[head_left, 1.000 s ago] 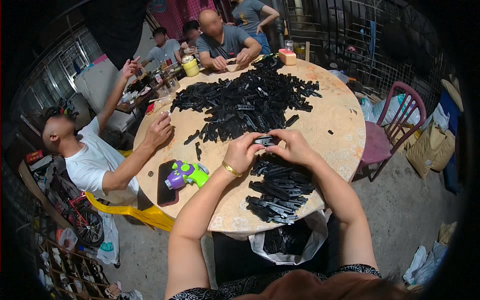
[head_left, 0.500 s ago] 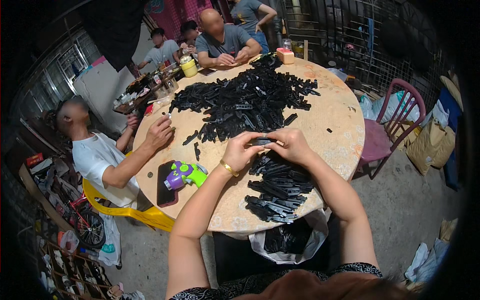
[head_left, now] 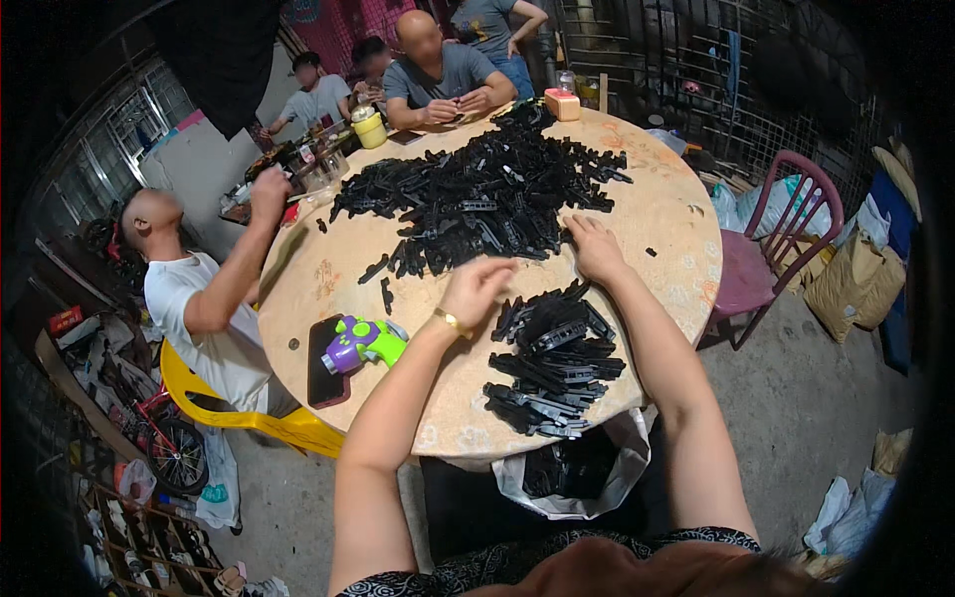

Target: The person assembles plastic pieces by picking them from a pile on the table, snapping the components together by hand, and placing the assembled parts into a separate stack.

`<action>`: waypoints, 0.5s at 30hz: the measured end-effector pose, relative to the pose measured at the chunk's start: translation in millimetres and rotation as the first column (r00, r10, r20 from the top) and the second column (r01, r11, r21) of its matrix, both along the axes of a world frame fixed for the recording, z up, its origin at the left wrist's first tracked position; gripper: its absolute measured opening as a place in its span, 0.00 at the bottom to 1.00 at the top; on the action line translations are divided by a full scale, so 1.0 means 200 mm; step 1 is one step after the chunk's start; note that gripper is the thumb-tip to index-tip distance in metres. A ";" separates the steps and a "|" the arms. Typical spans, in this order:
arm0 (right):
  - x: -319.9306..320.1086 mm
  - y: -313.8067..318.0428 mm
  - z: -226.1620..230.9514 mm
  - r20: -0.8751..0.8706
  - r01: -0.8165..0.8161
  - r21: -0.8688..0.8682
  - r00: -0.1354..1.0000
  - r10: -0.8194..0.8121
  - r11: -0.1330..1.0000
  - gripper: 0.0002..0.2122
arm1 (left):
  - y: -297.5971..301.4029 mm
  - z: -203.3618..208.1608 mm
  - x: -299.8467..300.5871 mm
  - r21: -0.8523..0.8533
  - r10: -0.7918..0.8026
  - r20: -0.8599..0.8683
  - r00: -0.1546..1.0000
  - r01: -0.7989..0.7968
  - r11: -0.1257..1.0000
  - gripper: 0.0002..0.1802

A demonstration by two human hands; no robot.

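Note:
On the round table, a large heap of slim black plastic parts (head_left: 468, 189) spreads across the middle. My right hand (head_left: 600, 251) reaches to the heap's near right edge, fingers stretched out and fingertips down beside a black part; whether it touches the part is unclear. My left hand (head_left: 477, 294), with a gold bangle at the wrist, hovers between the heap and a smaller stack. Its fingers are loosely apart, and nothing shows in them. The smaller stack of black parts (head_left: 562, 368) lies in rough rows between my forearms, near the table's front edge.
Left of my left forearm lie a purple-and-green toy-like device (head_left: 363, 343) and a phone (head_left: 323, 363). A white bag (head_left: 627, 458) of black parts hangs below the table edge (head_left: 458, 443). People sit at left and far side. A purple chair (head_left: 761, 259) stands at right.
My hands have parted. A black part they held together now appears on the near stack. The right hand moved forward to the heap; the left drew slightly back. The person at left raised a hand.

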State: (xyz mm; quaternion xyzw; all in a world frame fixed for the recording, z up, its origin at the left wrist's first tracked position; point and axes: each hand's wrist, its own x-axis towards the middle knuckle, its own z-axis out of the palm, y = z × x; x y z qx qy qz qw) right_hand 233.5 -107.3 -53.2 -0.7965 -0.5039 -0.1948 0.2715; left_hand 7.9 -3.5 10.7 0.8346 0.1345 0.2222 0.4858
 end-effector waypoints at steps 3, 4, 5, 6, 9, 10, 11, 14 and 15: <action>-0.03 0.00 0.05 0.085 0.042 -0.013 0.996 -0.041 0.999 0.12 | 0.18 -0.10 0.00 0.666 0.301 0.120 0.946 -0.301 0.682 0.13; -0.03 -0.01 0.06 0.086 0.041 -0.011 0.995 -0.040 0.999 0.12 | 0.21 -0.12 -0.01 0.698 0.365 0.103 0.925 -0.328 0.636 0.14; -0.03 -0.02 0.07 0.095 0.085 -0.053 0.992 -0.080 0.995 0.10 | 0.24 -0.14 -0.01 0.700 0.366 0.105 0.925 -0.330 0.634 0.14; -0.04 -0.02 0.10 0.106 0.127 -0.093 0.987 -0.117 0.988 0.07 | 0.25 -0.14 -0.01 0.748 0.389 0.049 0.920 -0.292 0.596 0.15; -0.09 -0.08 0.16 0.060 0.080 -0.047 0.995 -0.077 0.996 0.07 | 0.23 -0.12 0.01 0.754 0.488 -0.093 0.868 -0.258 0.604 0.17; -0.09 -0.09 0.16 0.061 0.080 -0.046 0.995 -0.077 0.996 0.07 | 0.21 -0.11 0.02 0.710 0.544 -0.189 0.817 -0.269 0.651 0.18; -0.09 -0.10 0.16 0.018 0.078 -0.049 0.997 -0.077 0.996 0.09 | 0.21 -0.10 0.02 0.710 0.544 -0.188 0.818 -0.269 0.650 0.18; -0.11 -0.14 0.21 -0.075 0.058 -0.051 0.995 -0.062 0.997 0.10 | 0.21 -0.09 0.01 0.631 0.556 -0.166 0.815 -0.346 0.695 0.13; -0.12 -0.14 0.22 -0.124 0.038 -0.046 0.991 -0.044 0.998 0.09 | 0.23 -0.10 0.00 0.632 0.558 -0.165 0.814 -0.347 0.693 0.13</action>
